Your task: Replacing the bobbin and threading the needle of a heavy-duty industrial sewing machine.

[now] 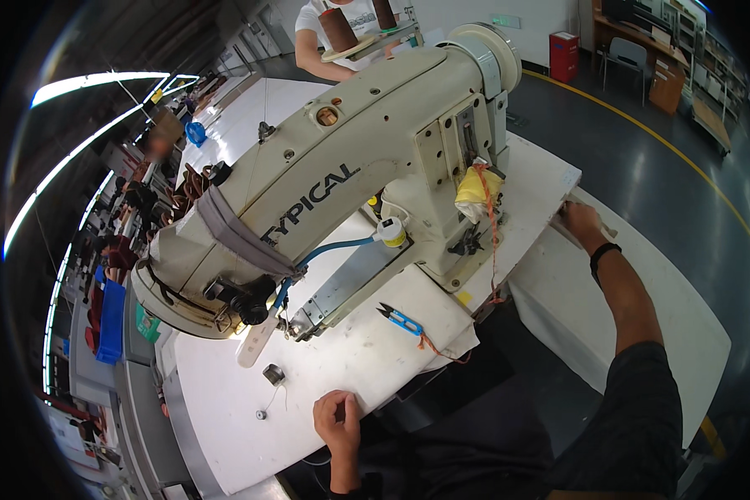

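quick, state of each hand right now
Left hand: fingers curled, nothing visible in it; fully closed can't be told.
Right hand: by the tabletop corner, grip unclear.

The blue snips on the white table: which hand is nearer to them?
Left. The left hand is at the near edge of the white table, below and left of the blue snips; the right hand is farther off, up and right in the picture.
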`<state>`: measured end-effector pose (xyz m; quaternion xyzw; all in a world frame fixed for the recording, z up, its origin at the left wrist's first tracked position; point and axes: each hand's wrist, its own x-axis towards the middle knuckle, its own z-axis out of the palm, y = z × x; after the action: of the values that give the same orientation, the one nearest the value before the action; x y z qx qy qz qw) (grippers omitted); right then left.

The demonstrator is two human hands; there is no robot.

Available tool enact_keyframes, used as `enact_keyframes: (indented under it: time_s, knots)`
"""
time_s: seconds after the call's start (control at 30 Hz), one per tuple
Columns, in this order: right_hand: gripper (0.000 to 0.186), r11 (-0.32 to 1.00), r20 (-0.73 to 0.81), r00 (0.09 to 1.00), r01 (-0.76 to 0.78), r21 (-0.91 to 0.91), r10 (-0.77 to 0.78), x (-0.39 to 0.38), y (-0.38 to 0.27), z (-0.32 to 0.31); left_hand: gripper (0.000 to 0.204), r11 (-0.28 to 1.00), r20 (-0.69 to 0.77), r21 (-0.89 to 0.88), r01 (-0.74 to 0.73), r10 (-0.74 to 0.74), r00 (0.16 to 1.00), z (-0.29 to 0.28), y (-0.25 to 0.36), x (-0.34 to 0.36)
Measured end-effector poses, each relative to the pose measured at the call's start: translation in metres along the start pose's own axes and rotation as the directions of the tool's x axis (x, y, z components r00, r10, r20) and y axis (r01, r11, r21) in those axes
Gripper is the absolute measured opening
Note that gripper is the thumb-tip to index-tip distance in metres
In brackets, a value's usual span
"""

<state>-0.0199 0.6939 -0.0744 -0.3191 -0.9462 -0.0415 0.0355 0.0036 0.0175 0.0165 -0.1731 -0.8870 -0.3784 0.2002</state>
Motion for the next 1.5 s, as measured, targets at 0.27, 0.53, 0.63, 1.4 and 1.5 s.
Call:
enact_keyframes:
  time_s: [0.27, 0.53, 0.63, 1.4, 1.5]
  knots:
    - [0.023, 0.995, -0.065, 0.997, -0.04, 0.092, 0.046, 0.003, 0.0, 0.002, 0.004, 0.999, 0.002, 0.003, 0.045, -0.045, 0.999, 0.001, -0.005, -0.003]
    - [0.024, 0.98, -0.228, 0.972, 0.091, 0.177, -0.05, -0.006, 0.002, 0.001, 0.005, 0.998, 0.006, 0.004, 0.064, -0.064, 0.998, 0.003, -0.011, -0.008]
    - [0.024, 0.976, -0.222, 0.969, 0.146, 0.165, -0.107, -0.008, 0.015, -0.003, 0.005, 0.998, 0.023, 0.013, 0.065, -0.065, 0.998, 0.005, -0.004, -0.006]
    - [0.005, 0.032, -0.189, 0.967, 0.197, 0.98, -0.173, -0.366, -0.106, -0.142, 0.016, 0.906, 0.071, -0.423, -0.025, 0.061, 0.996, -0.037, 0.045, -0.026]
    - [0.012, -0.073, -0.261, 0.8, 0.265, 0.962, -0.54, -0.405, -0.205, -0.191, 0.023, 0.849, 0.289, -0.51, 0.136, 0.02, 0.957, -0.061, 0.089, -0.043]
